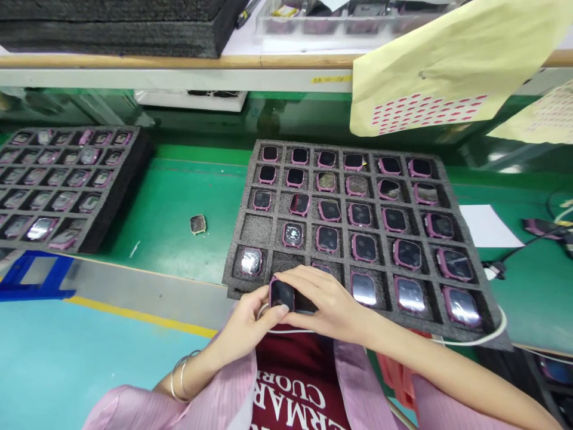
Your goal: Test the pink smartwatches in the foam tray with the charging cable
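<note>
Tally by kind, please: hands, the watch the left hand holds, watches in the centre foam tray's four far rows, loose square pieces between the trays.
Left hand and right hand: 2
Held watch: 1
Watches in far rows: 23
Loose square piece: 1
Total: 27

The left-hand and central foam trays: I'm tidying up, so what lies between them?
In the head view, a small square watch-like piece and a pale scrap or mark, on the green surface.
</note>
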A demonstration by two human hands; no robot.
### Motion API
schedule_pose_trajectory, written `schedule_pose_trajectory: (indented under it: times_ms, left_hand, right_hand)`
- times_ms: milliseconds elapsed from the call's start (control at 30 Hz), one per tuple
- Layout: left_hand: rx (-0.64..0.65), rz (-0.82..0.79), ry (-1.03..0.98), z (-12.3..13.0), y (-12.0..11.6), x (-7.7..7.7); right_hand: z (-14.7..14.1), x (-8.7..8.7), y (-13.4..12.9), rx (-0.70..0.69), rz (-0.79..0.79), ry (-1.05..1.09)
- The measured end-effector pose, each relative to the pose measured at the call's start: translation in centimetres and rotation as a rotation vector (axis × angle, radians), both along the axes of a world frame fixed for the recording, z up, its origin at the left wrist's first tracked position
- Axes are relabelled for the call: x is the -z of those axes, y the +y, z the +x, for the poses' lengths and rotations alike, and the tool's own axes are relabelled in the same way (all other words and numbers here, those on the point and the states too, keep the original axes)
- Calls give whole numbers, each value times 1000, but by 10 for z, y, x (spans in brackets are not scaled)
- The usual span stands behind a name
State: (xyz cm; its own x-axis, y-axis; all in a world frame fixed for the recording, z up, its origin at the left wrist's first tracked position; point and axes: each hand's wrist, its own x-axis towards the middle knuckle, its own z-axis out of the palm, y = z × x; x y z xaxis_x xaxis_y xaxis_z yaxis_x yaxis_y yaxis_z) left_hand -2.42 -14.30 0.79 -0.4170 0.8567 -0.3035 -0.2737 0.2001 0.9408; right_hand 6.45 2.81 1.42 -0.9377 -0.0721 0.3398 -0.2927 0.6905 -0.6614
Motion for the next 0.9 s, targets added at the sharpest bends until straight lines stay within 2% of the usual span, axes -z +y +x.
schedule_pose_trajectory:
  times_ms: [300,600,767,900]
  left_hand:
    - [5,-62,42,4,-3,-1]
    - [-66,42,-78,6,-2,-2]
    - [-80,59,-183,6,-2,2]
    - [-92,71,-144,5,0,-1]
  right_hand:
    - [4,-3,-6,19,67,-9]
    - [5,-7,-11,58,78,37]
    - [7,-11,-6,16,-101,-44]
    - [8,-10,0,-19,-209,-118]
